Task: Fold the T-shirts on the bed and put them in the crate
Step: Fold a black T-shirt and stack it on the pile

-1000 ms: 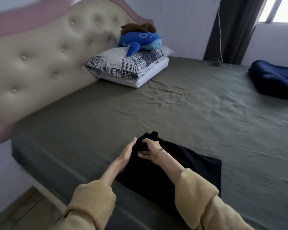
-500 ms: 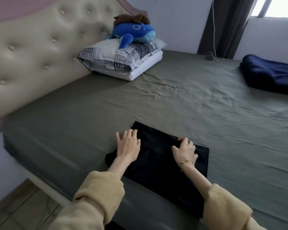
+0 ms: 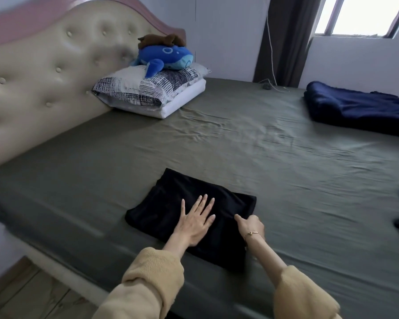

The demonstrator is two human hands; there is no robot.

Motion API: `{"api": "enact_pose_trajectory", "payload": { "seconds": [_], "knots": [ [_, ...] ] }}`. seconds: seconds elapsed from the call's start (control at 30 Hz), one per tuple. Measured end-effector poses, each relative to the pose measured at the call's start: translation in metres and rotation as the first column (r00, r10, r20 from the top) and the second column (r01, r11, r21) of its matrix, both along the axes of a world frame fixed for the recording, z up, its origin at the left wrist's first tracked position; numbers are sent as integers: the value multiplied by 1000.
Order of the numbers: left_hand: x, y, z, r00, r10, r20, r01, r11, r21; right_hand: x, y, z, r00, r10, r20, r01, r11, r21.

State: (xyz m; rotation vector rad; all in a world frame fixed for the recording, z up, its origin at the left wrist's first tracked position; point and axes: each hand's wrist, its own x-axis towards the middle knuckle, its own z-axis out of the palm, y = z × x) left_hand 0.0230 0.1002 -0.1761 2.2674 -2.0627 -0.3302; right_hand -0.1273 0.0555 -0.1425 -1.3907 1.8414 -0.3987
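The left hand [image 3: 197, 223] lies flat, fingers straight and spread, pressing the middle of the folded black cotton T-shirt [image 3: 189, 217], which rests on the bed near its front edge. Just to its right, the right hand [image 3: 251, 226] has its fingers curled at the shirt's right edge and seems to pinch the cloth there, though the dark fabric hides the exact hold. To do this fold well, I would judge, keep the flat palm as an anchor while the pinched edge is drawn taut and turned over, then smooth outward so no air or crease stays trapped. The shirt looks soft, matte and limp, a rough rectangle. Beyond both hands spreads the wrinkled olive-green bedsheet [image 3: 240, 146]. The crate is not in view.
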Motion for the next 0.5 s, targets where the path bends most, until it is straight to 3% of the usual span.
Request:
{"api": "enact_pose_trajectory", "payload": {
  "seconds": [0.17, 0.5],
  "knots": [
    [-11, 2, 8, 1000, -23, 7, 23, 999, 48, -17, -6, 0, 996, 35, 80, -32, 999, -40],
    [-121, -9, 10, 964, -264, 11, 264, 964, 30, -170, -25, 1, 971, -164, 176, 172, 985, -32]
  ]
}}
